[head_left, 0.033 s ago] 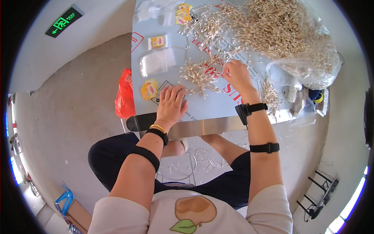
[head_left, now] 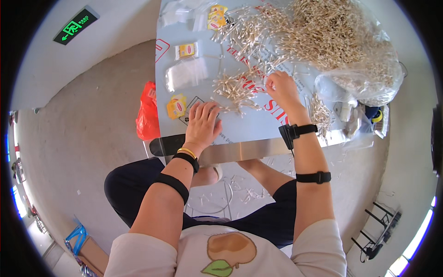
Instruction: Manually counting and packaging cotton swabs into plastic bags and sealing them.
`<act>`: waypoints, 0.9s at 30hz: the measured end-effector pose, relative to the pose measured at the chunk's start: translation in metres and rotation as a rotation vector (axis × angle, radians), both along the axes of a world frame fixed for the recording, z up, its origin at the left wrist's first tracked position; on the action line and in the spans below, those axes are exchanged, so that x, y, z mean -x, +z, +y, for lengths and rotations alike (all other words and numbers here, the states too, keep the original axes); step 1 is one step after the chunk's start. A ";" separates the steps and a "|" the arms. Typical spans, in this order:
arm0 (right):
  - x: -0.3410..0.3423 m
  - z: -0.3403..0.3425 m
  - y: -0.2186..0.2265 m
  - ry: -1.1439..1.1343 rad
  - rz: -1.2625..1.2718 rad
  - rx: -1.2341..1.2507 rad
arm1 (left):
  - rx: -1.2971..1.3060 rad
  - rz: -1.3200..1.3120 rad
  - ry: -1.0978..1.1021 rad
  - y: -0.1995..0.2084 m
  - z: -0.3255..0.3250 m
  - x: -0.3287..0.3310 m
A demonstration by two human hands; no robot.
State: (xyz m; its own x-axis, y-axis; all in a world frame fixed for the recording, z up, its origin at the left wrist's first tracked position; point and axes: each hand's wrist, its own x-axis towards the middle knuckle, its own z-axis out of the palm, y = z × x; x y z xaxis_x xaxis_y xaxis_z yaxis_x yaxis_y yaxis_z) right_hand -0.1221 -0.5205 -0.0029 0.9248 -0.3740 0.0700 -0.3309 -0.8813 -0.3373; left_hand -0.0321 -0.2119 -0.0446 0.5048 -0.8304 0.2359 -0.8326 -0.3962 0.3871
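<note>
My left hand (head_left: 203, 122) lies palm down on the table with its fingers stretched out, just left of a small pile of cotton swabs (head_left: 236, 91). Beyond the right end of that pile, my right hand (head_left: 282, 87) is closed, thumb and fingertips together. Swab ends show beside its fingertips, but what it pinches is too small to make out. A yellow-printed packet (head_left: 176, 106) lies left of my left hand. Farther back are a stack of clear plastic bags (head_left: 187, 74) and a small filled packet (head_left: 186, 50).
A large heap of cotton swabs (head_left: 323, 32) spills from a clear plastic bag (head_left: 383, 83) at the far right. More swabs (head_left: 320, 115) lie right of my right forearm. Yellow packets (head_left: 217, 17) are at the back. A red bag (head_left: 147, 111) hangs at the table's left edge.
</note>
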 end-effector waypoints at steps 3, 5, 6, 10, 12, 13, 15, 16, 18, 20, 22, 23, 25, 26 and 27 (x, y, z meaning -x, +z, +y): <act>0.023 -0.005 0.023 -0.105 -0.049 -0.242 | 0.005 -0.004 0.005 0.000 0.001 -0.001; 0.063 -0.030 0.032 -0.263 -0.044 -0.363 | 0.011 0.004 -0.001 0.000 -0.001 0.000; 0.086 -0.046 0.028 -0.319 -0.026 -0.323 | 0.012 0.006 -0.005 0.000 -0.002 0.000; 0.119 -0.052 0.026 -0.485 -0.030 0.086 | 0.020 -0.001 -0.018 -0.001 -0.003 0.000; 0.100 -0.033 0.011 -0.273 -0.141 -0.185 | 0.019 -0.009 -0.022 0.001 -0.003 0.000; 0.080 -0.014 0.011 -0.230 -0.116 -0.229 | 0.011 -0.015 -0.019 0.000 0.000 -0.002; 0.050 0.011 0.009 -0.184 -0.094 -0.274 | 0.011 -0.020 -0.013 -0.003 0.004 -0.003; 0.042 0.015 0.002 -0.149 -0.086 -0.178 | 0.012 -0.019 -0.016 -0.002 0.001 -0.002; 0.036 0.012 -0.006 -0.112 -0.075 -0.085 | 0.018 -0.011 -0.007 -0.001 -0.003 0.000; 0.036 0.006 -0.014 -0.138 -0.007 -0.055 | 0.022 -0.009 -0.014 0.000 -0.008 0.001; 0.033 0.009 -0.008 -0.137 -0.002 -0.150 | 0.014 -0.014 -0.009 0.000 -0.004 0.000; 0.032 0.010 -0.004 -0.144 0.004 -0.238 | 0.007 -0.022 -0.004 0.000 -0.002 -0.001; 0.034 0.013 0.005 -0.091 0.043 -0.249 | 0.002 -0.028 -0.002 0.000 0.000 -0.001; 0.034 0.015 0.008 -0.038 0.082 -0.259 | 0.001 -0.027 0.004 0.000 0.001 -0.002; 0.032 0.015 0.009 -0.044 0.083 -0.256 | 0.006 -0.022 0.004 -0.001 0.000 -0.002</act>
State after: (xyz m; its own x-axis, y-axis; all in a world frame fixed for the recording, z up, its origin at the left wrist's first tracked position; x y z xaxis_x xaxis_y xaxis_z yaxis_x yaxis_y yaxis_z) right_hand -0.1538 -0.5052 0.0061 0.9061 -0.4092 -0.1078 -0.4026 -0.7550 -0.5176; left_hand -0.0305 -0.2122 -0.0452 0.5027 -0.8269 0.2522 -0.8395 -0.3974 0.3707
